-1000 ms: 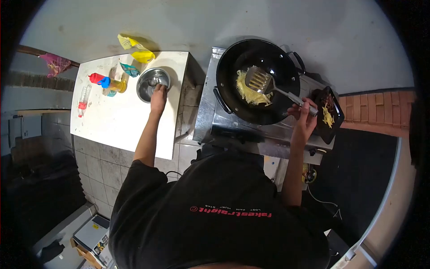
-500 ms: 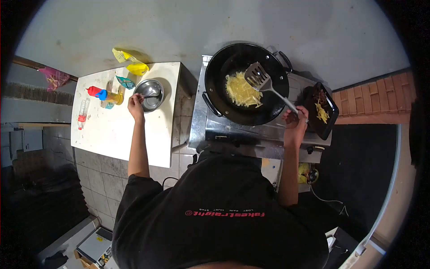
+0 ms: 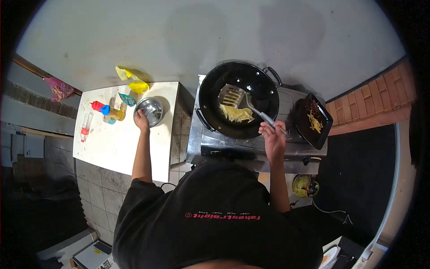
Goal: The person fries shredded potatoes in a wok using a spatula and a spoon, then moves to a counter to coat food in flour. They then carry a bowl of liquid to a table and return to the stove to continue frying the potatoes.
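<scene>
My right hand (image 3: 274, 136) is closed around the handle of a slotted turner (image 3: 234, 96). The turner's head is over the black wok (image 3: 264, 112), against a flat yellow pancake of shreds (image 3: 236, 114) low in the pan. That pancake looks partly folded. On the left, my left hand (image 3: 142, 121) reaches over the near rim of a steel bowl (image 3: 149, 101), fingers closed. A spoon (image 3: 155, 114) shows inside the bowl by the fingertips; its handle is mostly hidden by the hand.
The wok stands on a metal stove (image 3: 210, 145). To its right is a black tray (image 3: 320, 139) with yellow and dark strips. The white table (image 3: 116, 148) carries squeeze bottles (image 3: 113, 112), a clear bottle (image 3: 86, 125) and a yellow packet (image 3: 139, 86).
The turner has shifted left and tilted, and the pancake, spread flatter before, is now bunched and partly folded. My left hand has moved further over the bowl. The camera view has shifted.
</scene>
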Demonstrator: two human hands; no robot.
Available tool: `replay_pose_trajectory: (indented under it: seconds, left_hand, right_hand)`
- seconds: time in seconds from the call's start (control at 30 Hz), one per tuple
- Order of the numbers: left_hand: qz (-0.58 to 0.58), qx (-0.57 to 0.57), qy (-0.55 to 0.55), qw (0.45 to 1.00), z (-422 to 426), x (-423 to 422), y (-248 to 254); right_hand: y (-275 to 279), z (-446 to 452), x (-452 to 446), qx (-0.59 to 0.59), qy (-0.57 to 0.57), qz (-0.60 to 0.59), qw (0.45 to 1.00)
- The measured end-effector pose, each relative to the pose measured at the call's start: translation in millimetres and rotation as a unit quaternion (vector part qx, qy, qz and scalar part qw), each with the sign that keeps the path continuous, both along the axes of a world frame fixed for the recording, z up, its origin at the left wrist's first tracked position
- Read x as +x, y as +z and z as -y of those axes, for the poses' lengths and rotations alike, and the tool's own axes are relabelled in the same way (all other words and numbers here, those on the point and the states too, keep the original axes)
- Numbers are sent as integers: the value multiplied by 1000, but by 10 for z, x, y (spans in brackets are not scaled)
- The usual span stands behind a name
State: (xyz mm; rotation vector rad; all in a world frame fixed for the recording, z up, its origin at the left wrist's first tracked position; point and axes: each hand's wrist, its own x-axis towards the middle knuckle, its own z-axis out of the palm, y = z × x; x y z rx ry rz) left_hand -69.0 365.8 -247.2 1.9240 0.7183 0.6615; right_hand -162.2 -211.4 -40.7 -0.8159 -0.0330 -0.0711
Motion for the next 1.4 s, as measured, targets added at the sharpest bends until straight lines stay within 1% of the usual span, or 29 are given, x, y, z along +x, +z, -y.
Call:
replay_pose_trajectory:
  seconds: [0.07, 0.13, 0.17, 0.27, 0.3, 0.37, 0.4, 0.43, 0.47, 0.5, 0.53, 0.57, 0.6, 0.63, 0.67, 0.7, 0.73, 0.8, 0.83, 0.93, 1.0, 1.07, 1.13, 1.2, 1.23, 1.27, 1.33, 1.37, 1.4]
  left_hand:
    - [15, -48, 21, 998, 98, -5, 66]
    - [98, -184, 58, 976, 141, 57, 33]
    - [105, -237, 65, 964, 158, 80, 47]
    - [101, -255, 76, 959, 215, 83, 167]
    - [114, -282, 34, 952, 53, 116, -37]
    - [88, -282, 46, 954, 40, 124, -74]
    - [62, -281, 58, 956, 45, 122, -86]
    - [44, -253, 72, 964, 56, 136, -100]
    - [40, -254, 71, 964, 61, 141, -116]
    - [36, -246, 76, 966, 63, 122, -145]
    - [31, -237, 83, 967, 79, 87, -142]
    - [5, -202, 84, 976, 89, 77, -129]
    - [0, -203, 87, 975, 93, 67, -137]
    - [18, -168, 68, 983, 93, 90, -134]
    - [36, -134, 47, 989, 89, 95, -127]
    - [-2, -100, 29, 995, 217, 43, 119]
    - [-5, -101, 29, 994, 226, 9, 193]
    - [61, -153, -7, 986, 227, -21, 282]
    - [62, -121, -30, 990, 234, -83, 376]
    - [46, -64, -14, 997, 294, -217, 685]
    - [55, -68, -9, 996, 369, -280, 889]
    - [77, -13, 6, 997, 461, -293, 1104]
    - [103, -7, -12, 995, 512, -254, 1264]
    - [152, -58, -62, 985, 622, -214, 1460]
    - [139, -92, -77, 983, 691, -212, 1574]
    - [139, -92, -78, 983, 890, -189, 1789]
    - [187, -241, -21, 952, 1382, -118, 2237]
    - [202, -278, -35, 938, 1451, -81, 2293]
    - [202, -278, -37, 938, 1578, -68, 2398]
  right_hand:
    - [21, -8, -15, -11, -4, -6, 1000]
    - [8, 17, -26, 4, 20, 21, 1000]
    - [8, 7, -41, -7, 6, 9, 1000]
    - [-48, 80, -32, -52, -1, 33, 998]
    - [-35, 100, -25, -52, -4, 33, 998]
    - [24, 133, -47, -123, 6, 35, 992]
    - [52, 135, -65, -123, 3, 33, 992]
    - [87, 132, -74, -247, -7, 91, 965]
    - [133, 127, -90, -367, -16, 148, 918]
    - [268, 83, -126, -414, -27, 157, 896]
    - [354, 36, -182, -416, -25, 152, 896]
    - [426, -1, -216, -495, -27, 164, 853]
    - [447, -27, -272, -570, -28, 173, 803]
    - [412, -38, -319, -593, -24, 169, 787]
    - [385, -49, -364, -593, -22, 166, 787]
    - [362, -56, -407, -605, -17, 164, 779]
    - [331, -57, -447, -616, -11, 162, 771]
    - [216, -40, -506, -629, -21, 174, 757]
    - [191, -41, -539, -632, -16, 167, 757]
    - [141, -14, -599, -639, -9, 159, 752]
    - [119, 9, -609, -643, -1, 159, 749]
    - [116, 16, -624, -647, 4, 150, 747]
    - [112, 11, -612, -643, 7, 149, 751]
    - [123, 8, -586, -642, 5, 148, 752]
    - [130, 0, -573, -638, 2, 152, 755]
    - [139, -9, -556, -634, -2, 157, 757]
    - [164, -27, -533, -627, -8, 161, 762]
    - [180, -30, -518, -620, -13, 164, 767]
    - [197, -30, -511, -620, -14, 163, 767]
